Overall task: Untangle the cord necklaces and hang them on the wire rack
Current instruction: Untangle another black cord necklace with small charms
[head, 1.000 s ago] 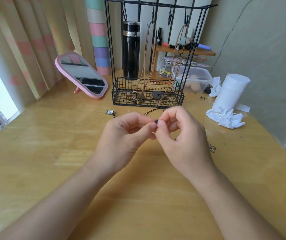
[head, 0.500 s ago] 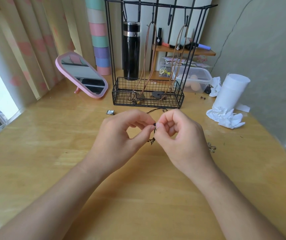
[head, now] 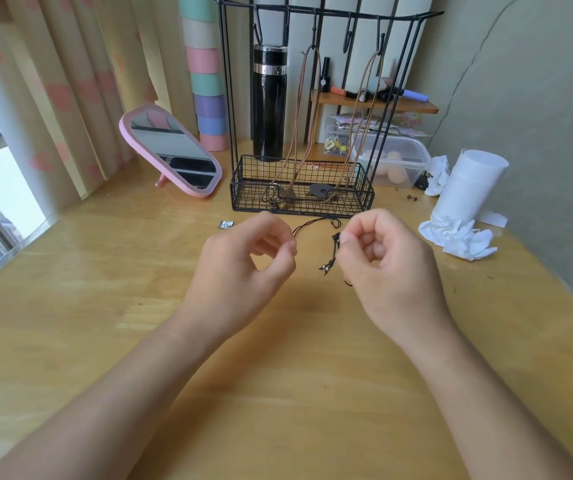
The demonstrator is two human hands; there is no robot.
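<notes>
Two tan necklaces (head: 298, 133) hang on the wire rack (head: 330, 10). The black cord (head: 312, 223) runs just in front of its basket (head: 300, 206), with the left hand (head: 240, 265) pinching one strand and the right hand (head: 389, 268) pinching the knot above the dangling beaded ends (head: 325, 268). Easing the hands apart gently should let the knot slide rather than tighten, before lifting toward a free hook (head: 347, 39).

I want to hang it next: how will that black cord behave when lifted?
Probably floppy: the black cord curves loosely between the left hand and right hand. Likely very light, being so thin. Its beaded ends dangle beside the right hand, so they may swing and snag the wire rack.
</notes>
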